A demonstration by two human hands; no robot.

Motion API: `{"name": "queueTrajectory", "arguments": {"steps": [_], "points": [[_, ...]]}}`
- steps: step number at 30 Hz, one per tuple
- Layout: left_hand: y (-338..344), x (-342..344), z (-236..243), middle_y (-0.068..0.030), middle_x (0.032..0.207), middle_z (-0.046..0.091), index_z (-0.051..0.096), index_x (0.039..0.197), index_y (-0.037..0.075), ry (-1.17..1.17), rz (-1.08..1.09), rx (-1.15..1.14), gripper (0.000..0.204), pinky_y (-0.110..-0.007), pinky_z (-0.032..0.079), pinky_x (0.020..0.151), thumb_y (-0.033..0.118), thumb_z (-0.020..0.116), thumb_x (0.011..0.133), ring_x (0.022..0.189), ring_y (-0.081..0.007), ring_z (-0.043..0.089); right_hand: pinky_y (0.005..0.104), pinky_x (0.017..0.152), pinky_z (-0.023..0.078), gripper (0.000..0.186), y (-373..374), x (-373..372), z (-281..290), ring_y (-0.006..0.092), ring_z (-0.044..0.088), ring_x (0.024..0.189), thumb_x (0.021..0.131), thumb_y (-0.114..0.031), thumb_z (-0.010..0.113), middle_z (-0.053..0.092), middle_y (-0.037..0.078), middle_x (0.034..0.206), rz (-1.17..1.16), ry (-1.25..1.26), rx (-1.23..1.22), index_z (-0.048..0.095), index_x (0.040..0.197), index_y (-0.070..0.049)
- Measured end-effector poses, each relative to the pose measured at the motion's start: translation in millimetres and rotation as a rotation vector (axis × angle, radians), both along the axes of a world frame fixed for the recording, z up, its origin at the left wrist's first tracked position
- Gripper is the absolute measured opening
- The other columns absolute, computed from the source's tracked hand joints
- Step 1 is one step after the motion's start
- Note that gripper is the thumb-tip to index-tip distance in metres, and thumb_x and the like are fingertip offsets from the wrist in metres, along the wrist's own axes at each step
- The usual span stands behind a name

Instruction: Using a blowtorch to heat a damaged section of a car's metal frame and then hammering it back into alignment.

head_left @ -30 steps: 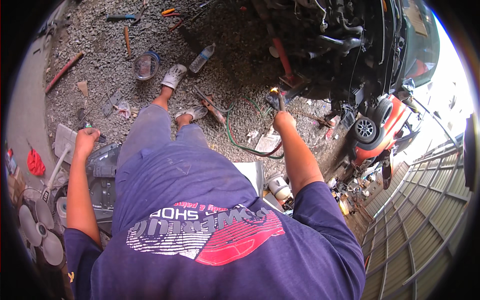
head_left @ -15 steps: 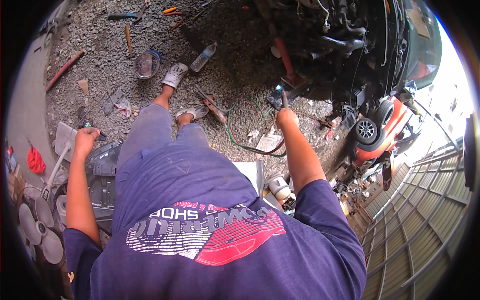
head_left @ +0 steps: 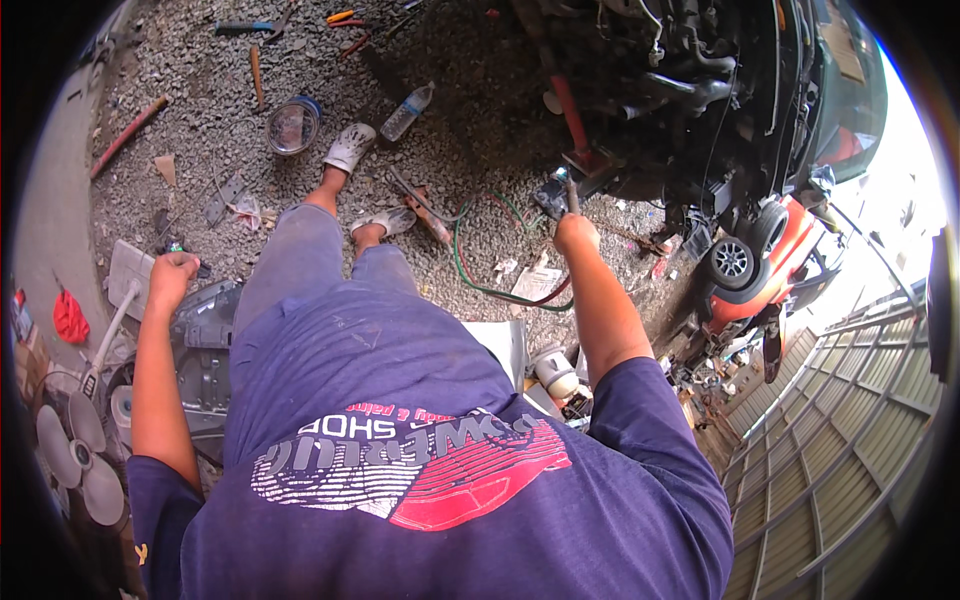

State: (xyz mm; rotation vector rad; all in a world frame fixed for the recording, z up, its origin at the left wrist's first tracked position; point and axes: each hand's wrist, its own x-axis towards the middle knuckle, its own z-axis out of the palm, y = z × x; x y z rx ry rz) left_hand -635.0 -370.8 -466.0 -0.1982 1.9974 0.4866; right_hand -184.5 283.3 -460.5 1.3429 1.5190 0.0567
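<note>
My right hand is closed around a metal torch, held out at the right with a small bluish-white glow at its tip, beside a dark crumpled object below the raised car front. Red and green hoses loop over the gravel near it. At the left, my left hand is closed, fingertips pinched, near a small dark object; what it holds, if anything, is too small to make out.
A dismantled black car fills the upper right, near a red jack and red car. Water bottle, round tin, hand tools, white fan and metal parts lie around my legs.
The torch tip's bright yellow flame has turned to a small bluish-white glow. My right hand has moved slightly right and upward in the view.
</note>
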Motion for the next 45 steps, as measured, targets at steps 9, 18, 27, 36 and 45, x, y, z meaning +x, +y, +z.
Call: {"name": "queueTrajectory", "arguments": {"steps": [9, 18, 27, 36, 45], "points": [[-13, 2, 1, 0.0004, 0.070, 0.064, 0.077, 0.093, 0.000, 0.008, 0.014, -0.017, 0.017, -0.029, 0.038, 0.053, 0.016, 0.071, 0.095, 0.057, -0.0083, 0.052, 0.0441, 0.101, 0.058, 0.036, -5, -16, -1, 0.0348, 0.069, 0.122, 0.096, -0.013, 0.061, 0.070, 0.018, 0.133, 0.101, -0.038, -0.092, 0.070, 0.130, -0.002], [-4, 2, -2, 0.0012, 0.069, 0.063, 0.076, 0.092, 0.000, 0.001, 0.018, 0.004, 0.017, -0.029, 0.037, 0.052, 0.016, 0.071, 0.094, 0.056, -0.0076, 0.050, 0.0455, 0.101, 0.058, 0.037, 5, 8, -12, 0.0364, 0.069, 0.123, 0.098, -0.014, 0.058, 0.069, 0.019, 0.134, -0.019, -0.015, 0.001, 0.068, 0.132, -0.002], [-9, 1, -3, 0.0003, 0.070, 0.064, 0.078, 0.095, -0.001, 0.025, -0.034, -0.015, 0.019, -0.030, 0.039, 0.056, 0.017, 0.071, 0.093, 0.059, -0.0090, 0.052, 0.0461, 0.102, 0.057, 0.039, -3, -11, -2, 0.0365, 0.068, 0.123, 0.100, -0.015, 0.055, 0.069, 0.019, 0.135, 0.046, -0.031, -0.066, 0.067, 0.134, -0.002], [-4, 1, -1, -0.0023, 0.074, 0.068, 0.078, 0.097, -0.001, 0.009, -0.027, -0.017, 0.019, -0.030, 0.043, 0.059, 0.017, 0.072, 0.092, 0.063, -0.0102, 0.056, 0.0457, 0.102, 0.057, 0.038, -14, -14, 11, 0.0362, 0.068, 0.123, 0.100, -0.017, 0.054, 0.069, 0.020, 0.134, 0.129, -0.054, -0.150, 0.067, 0.133, -0.002], [11, -3, -13, -0.0022, 0.077, 0.068, 0.076, 0.098, 0.001, -0.039, -0.100, 0.006, 0.018, -0.027, 0.045, 0.059, 0.018, 0.070, 0.095, 0.067, -0.0102, 0.060, 0.0468, 0.100, 0.058, 0.038, -8, 13, 11, 0.0356, 0.069, 0.122, 0.101, -0.017, 0.053, 0.069, 0.019, 0.134, -0.062, -0.008, -0.002, 0.066, 0.135, -0.004]]}}
